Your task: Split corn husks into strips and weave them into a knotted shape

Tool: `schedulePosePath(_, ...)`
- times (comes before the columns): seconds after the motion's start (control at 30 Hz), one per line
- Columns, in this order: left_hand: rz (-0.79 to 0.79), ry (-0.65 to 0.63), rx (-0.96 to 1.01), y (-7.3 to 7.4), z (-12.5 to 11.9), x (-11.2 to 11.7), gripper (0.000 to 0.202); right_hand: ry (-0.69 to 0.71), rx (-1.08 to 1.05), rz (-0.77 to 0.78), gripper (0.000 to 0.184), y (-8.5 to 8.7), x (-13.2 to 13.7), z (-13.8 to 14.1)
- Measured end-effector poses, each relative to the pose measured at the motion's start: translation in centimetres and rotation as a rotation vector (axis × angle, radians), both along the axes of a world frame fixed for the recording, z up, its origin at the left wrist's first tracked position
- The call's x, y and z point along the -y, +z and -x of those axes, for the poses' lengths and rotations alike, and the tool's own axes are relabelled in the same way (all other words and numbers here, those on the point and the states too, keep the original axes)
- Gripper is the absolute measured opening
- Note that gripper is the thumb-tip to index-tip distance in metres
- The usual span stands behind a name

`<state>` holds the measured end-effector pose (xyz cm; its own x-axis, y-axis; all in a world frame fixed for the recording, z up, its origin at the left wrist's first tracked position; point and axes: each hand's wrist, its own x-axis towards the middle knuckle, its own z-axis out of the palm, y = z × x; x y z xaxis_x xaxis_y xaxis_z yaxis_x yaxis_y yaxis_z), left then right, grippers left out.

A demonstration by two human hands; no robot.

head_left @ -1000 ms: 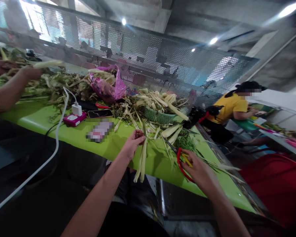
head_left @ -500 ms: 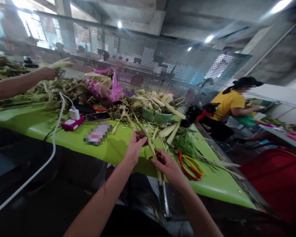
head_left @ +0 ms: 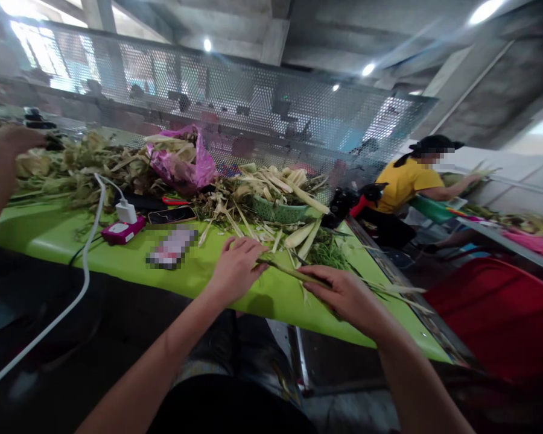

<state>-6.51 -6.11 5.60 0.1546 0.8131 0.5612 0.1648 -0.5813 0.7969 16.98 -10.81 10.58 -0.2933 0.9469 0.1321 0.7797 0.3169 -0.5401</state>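
Observation:
A long, thin green plant stalk (head_left: 286, 269) stretches between my two hands above the front part of the green-covered table. My left hand (head_left: 239, 270) has its fingers closed around the stalk's left end. The right portion lies in the closed grip of my right hand (head_left: 344, 296), palm down, with thumb and fingers along it. Just beyond sit pale leafy stalks (head_left: 308, 238) and a heap of fine green sprigs (head_left: 330, 254). My right hand and arm cover the spot of the red- and yellow-handled scissors; only a dark blade seems to show.
A green basket (head_left: 276, 211) heaped with pale stalks stands behind, beside a pink plastic bag (head_left: 183, 169). Phones, a magenta power box (head_left: 123, 231) and a white cable (head_left: 87, 265) lie left. Another person's hand (head_left: 13, 141) works far left; a red chair (head_left: 498, 313) stands right.
My hands have moved apart, and the stalk has turned from steep to nearly level. My right hand now hides the scissors' handles. The other person's hand at left has moved left.

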Motion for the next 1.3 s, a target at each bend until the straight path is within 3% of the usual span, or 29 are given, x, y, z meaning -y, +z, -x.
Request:
schedulePosePath(0.13, 0.113, -0.122, -0.036, -0.5, -1.2, -0.5, 0.01, 0.046, 0.101, -0.12, 0.029, 1.8, -0.6, -0.2)
schedulePosePath(0.23, 0.309, -0.141, 0.101, -1.2, -1.1, -0.9, 0.011, -0.108, 0.167, -0.433, 0.038, 2.3, -1.9, -0.3)
schedulePosePath(0.33, 0.476, -0.073, 0.376, -1.4, 0.0, -1.4, 0.019, -0.249, 0.126, -0.635, 0.058, 0.9, -3.6, 0.6)
schedulePosePath(0.4, 0.513, -0.053, 0.545, -1.4, 0.7, -1.8, 0.023, -0.152, 0.116, -0.539, 0.058, -1.3, -4.4, 2.2)
schedulePosePath(0.5, 0.528, -0.087, 0.69, -1.4, 1.2, -2.2, 0.028, 0.103, 0.226, -0.299, 0.054, -5.1, -4.8, 5.2)
schedulePosePath(0.6, 0.51, -0.124, 0.758, -1.4, 1.3, -2.5, 0.028, 0.35, 0.357, -0.237, 0.048, -7.9, -5.0, 7.2)
schedulePosePath(0.7, 0.501, -0.168, 0.842, -1.1, 1.8, -3.0, 0.025, 0.312, 0.423, -0.292, 0.048, -8.8, -6.6, 6.6)
schedulePosePath(0.83, 0.44, -0.17, 0.936, -0.1, 3.7, -4.0, 0.02, 0.081, 0.515, -0.344, 0.05, -8.6, -10.4, 3.4)
schedulePosePath(1.03, 0.357, -0.099, 0.953, 1.6, 5.5, -4.8, 0.013, -0.019, 0.436, -0.347, 0.037, -6.8, -13.2, 1.0)
schedulePosePath(1.13, 0.451, -0.17, 0.816, 1.6, 3.9, -5.0, 0.013, -0.038, 0.169, -0.325, 0.031, -5.1, -13.1, 1.6)
schedulePosePath(1.3, 0.642, -0.319, 0.693, 0.1, -1.0, -5.9, 0.019, -0.11, -0.529, -0.185, 0.034, -2.3, -12.5, 3.1)
